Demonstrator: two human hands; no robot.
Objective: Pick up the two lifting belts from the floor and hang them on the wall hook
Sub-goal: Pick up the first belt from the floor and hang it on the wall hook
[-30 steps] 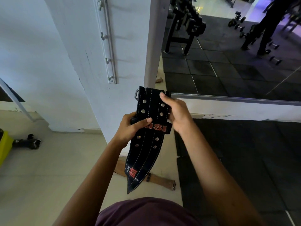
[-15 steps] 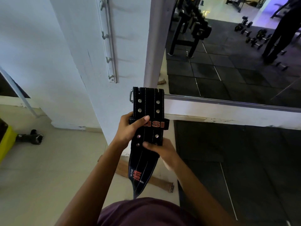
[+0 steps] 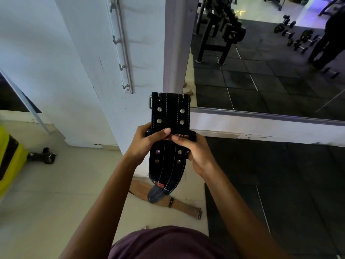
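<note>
I hold a black studded lifting belt upright in front of me, its metal buckle at the top left and its tail folded under at the bottom. My left hand grips its left edge with the thumb across the keeper loop. My right hand grips the right edge, thumb on the same loop. A tan leather belt lies flat on the floor below, partly hidden behind the black one. A white rail of metal hooks runs up the pillar, above and left of the belt.
A white pillar stands straight ahead with a large mirror to its right, reflecting a dumbbell rack and a person's legs. Black rubber mats cover the floor on the right. A yellow object and a dark dumbbell sit at left.
My right hand has come up from the belt's lower part to the keeper loop on the right side. The belt's tail has folded shorter. The left hand kept its grip.
</note>
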